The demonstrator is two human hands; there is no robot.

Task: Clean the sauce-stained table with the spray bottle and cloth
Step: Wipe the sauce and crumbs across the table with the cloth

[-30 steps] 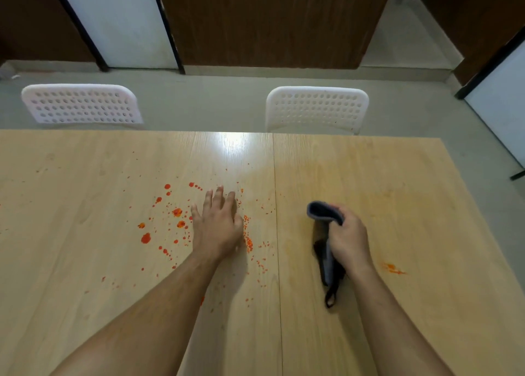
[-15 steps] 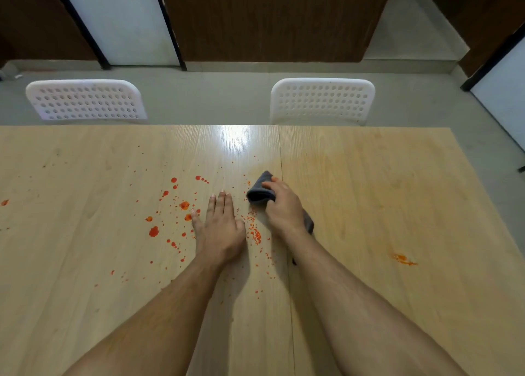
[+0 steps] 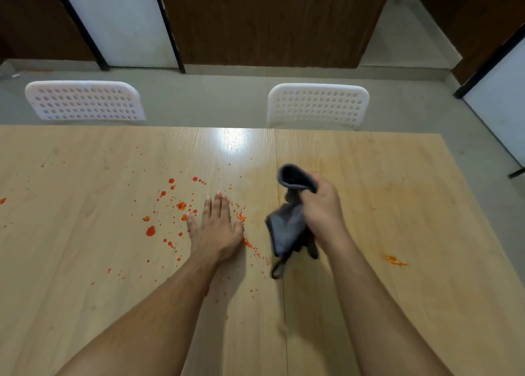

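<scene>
Pale wood grain covers the table (image 3: 397,304), and a seam runs down its middle from the far edge toward the camera. Left of that seam lie orange-red sauce spatters (image 3: 176,213), with one separate smear (image 3: 393,259) well to the right of it. The left hand (image 3: 216,227) rests flat on the table among the spatters just left of the seam, fingers straight and together. The right hand (image 3: 322,205) sits just right of the seam, its grip curled round a grey cloth (image 3: 288,222), which bunches above the fist and hangs below it with a dark loop dangling over the seam. Beyond the far edge stand two white perforated chair backs (image 3: 318,105), one on each side of the seam.
</scene>
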